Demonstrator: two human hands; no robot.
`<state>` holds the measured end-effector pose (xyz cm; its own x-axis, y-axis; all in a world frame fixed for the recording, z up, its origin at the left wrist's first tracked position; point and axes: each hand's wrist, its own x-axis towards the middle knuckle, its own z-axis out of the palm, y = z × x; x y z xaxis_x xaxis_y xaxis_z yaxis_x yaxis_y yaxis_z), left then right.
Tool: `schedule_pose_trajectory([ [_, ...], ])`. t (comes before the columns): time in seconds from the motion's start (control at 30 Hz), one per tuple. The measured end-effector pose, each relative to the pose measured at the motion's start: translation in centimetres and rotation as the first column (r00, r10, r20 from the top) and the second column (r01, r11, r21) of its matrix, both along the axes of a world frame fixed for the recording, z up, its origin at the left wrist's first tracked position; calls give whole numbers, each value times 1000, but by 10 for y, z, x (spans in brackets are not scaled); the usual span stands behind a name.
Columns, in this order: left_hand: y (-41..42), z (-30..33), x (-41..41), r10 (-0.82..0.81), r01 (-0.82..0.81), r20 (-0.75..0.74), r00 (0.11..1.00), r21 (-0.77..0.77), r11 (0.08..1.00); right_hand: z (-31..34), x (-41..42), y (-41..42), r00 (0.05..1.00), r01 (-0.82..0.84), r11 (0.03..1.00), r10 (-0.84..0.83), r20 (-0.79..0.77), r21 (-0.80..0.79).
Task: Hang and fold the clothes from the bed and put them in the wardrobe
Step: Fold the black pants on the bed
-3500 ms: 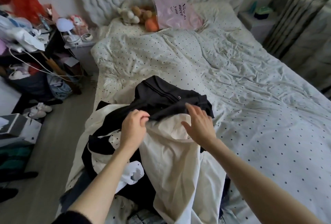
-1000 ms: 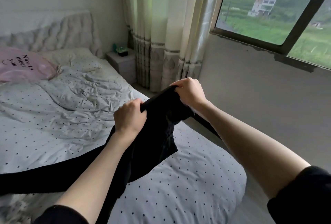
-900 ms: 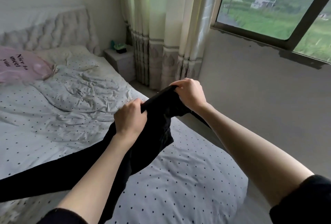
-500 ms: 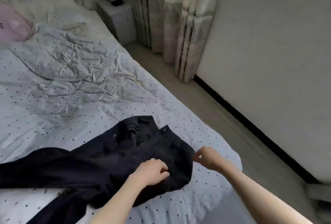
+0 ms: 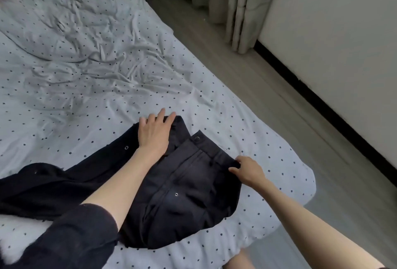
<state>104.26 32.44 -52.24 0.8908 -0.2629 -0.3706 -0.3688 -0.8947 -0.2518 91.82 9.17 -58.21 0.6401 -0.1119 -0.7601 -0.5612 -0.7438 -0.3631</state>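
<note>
Head view is showing the black trousers [image 5: 182, 200] lying on the dotted bed [image 5: 86, 88] at lower centre, left hand [image 5: 153, 133] pressing flat, right hand [image 5: 247, 171] pinching the waistband, smoothing before a fold, I judge.

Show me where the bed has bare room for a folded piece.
Bare sheet beyond the left hand, up to the rumpled duvet. A narrow strip right of the right hand. The trousers crowd the near corner.

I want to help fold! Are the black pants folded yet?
Not yet. The black pants lie spread on the bed, waistband open.
</note>
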Motion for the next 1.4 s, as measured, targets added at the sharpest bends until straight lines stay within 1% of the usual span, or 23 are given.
schedule_pose_trajectory([
  [0.07, -9, -4, 16, -129, 133, -110, 985, 25, 991, 0, 5, -7, 998, 66, 997, -66, 3, 27],
  [0.13, -9, -5, 32, -194, 208, -247, 949, 33, 977, 4, 11, -16, 993, 118, 992, -119, 9, 42],
  [0.17, -8, -5, 37, -206, 225, -280, 938, 38, 974, 8, 13, -21, 990, 136, 990, -137, 19, 41],
  [0.23, -3, -5, 43, -200, 210, -271, 942, 9, 978, 16, 15, -31, 991, 130, 991, -131, 38, 17],
  [0.27, -2, -5, 46, -177, 172, -243, 954, -44, 984, 19, 15, -36, 992, 117, 993, -116, 46, -4],
  [0.33, -6, 2, 58, -70, 25, -183, 981, -241, 970, 25, 15, -45, 991, 120, 991, -117, 61, -50],
  [0.4, -18, 16, 75, 55, -101, -107, 993, -490, 866, 31, 14, -54, 979, 186, 978, -176, 105, -91],
  [0.47, -34, 29, 86, 167, -175, -74, 983, -641, 748, 35, 17, -63, 952, 282, 952, -262, 159, -117],
  [0.53, -52, 37, 95, 227, -194, -54, 973, -726, 660, 36, 23, -73, 880, 440, 893, -408, 244, -93],
  [0.6, -67, 36, 106, 251, -181, -25, 968, -761, 623, 33, 33, -81, 765, 595, 804, -565, 309, -4],
  [0.67, -72, 29, 115, 247, -207, -56, 967, -735, 645, 28, 42, -81, 636, 718, 687, -713, 295, 112],
  [0.73, -67, 16, 118, 210, -261, -156, 965, -632, 730, 22, 45, -75, 515, 805, 545, -838, 179, 234],
  [0.77, -61, 8, 116, 213, -301, -219, 952, -551, 778, 18, 43, -70, 480, 836, 488, -872, 95, 250],
  [0.83, -43, -10, 109, 278, -402, -333, 901, -401, 823, 7, 37, -58, 498, 855, 475, -864, -71, 210],
  [0.9, -23, -26, 102, 372, -510, -400, 837, -328, 795, -2, 30, -44, 502, 863, 471, -842, -198, 183],
  [0.93, -15, -31, 103, 415, -545, -396, 819, -310, 779, -7, 29, -39, 486, 872, 454, -845, -222, 182],
  [1.03, -1, -34, 115, 478, -545, -301, 825, -200, 814, -17, 33, -31, 417, 904, 387, -893, -172, 181],
  [1.1, 1, -30, 127, 476, -579, -389, 789, -207, 789, -15, 40, -34, 418, 900, 406, -907, -52, 158],
  [1.17, -3, -24, 134, 434, -596, -471, 768, -278, 753, -7, 46, -39, 465, 872, 472, -882, 79, 130],
  [1.2, -7, -19, 136, 416, -570, -430, 801, -335, 750, -1, 49, -41, 481, 860, 497, -866, 135, 119],
  [1.27, -20, -9, 141, 406, -478, -252, 879, -457, 750, 10, 56, -48, 476, 855, 510, -846, 240, 99],
  [1.33, -35, 0, 146, 418, -392, -95, 904, -575, 718, 20, 65, -58, 438, 864, 494, -833, 339, 95],
  [1.4, -47, 6, 152, 426, -320, -8, 905, -672, 668, 25, 74, -65, 357, 883, 439, -856, 374, 164],
])
